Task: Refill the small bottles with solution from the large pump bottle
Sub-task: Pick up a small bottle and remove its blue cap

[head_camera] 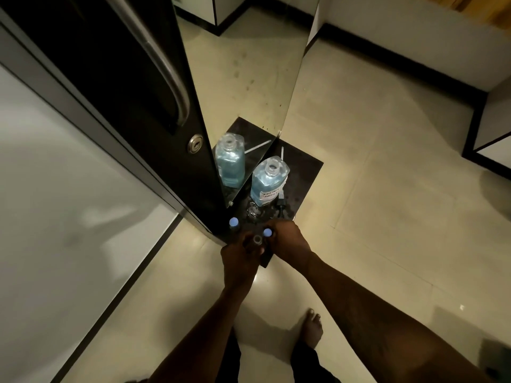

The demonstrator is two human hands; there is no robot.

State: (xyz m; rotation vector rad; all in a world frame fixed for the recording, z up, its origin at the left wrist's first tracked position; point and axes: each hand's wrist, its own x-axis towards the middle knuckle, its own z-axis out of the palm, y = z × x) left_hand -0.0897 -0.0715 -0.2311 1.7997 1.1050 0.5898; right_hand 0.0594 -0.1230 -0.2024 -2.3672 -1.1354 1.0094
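The large bottle of blue solution stands open on a dark shelf, its pump head lying beside it. My left hand grips a small open bottle at the shelf's near end. My right hand holds a blue cap right next to that bottle's mouth. Another small bottle with a blue cap stands to the left, by the mirror.
A mirror on the left reflects the large bottle and the floor. A dark door with a metal handle and a lock stands beside it. A small clear object lies on the shelf. My bare foot rests on the tiled floor below.
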